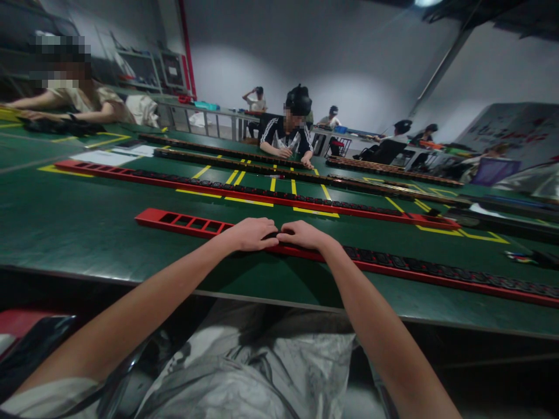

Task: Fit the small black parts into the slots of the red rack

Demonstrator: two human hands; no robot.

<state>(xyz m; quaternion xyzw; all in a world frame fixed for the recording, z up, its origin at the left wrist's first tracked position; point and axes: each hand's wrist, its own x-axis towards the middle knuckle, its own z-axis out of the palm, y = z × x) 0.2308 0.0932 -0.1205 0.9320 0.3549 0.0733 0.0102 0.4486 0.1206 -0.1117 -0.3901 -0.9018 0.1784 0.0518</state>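
One green table (87, 233), marked with yellow lines, is spread across the view. Several long red racks are laid on it, and the nearest red rack (183, 222) is set just beyond the near edge. Its slots are seen empty on the left and filled with dark parts (414, 265) on the right. One silver bag (262, 372) is kept below the table edge. A co-worker (288, 131) is seated well apart, across the table.

The left hand (251, 234) and right hand (305, 235) are laid palm down on the rack, fingers bent, fingertips almost touching over a small dark part (273, 235). Whether it is pinched or only pressed cannot be told.

Step judged in hand: a part is being seated where the filled slots end. A further placement would call for the adjoining empty slot to be lined up squarely.
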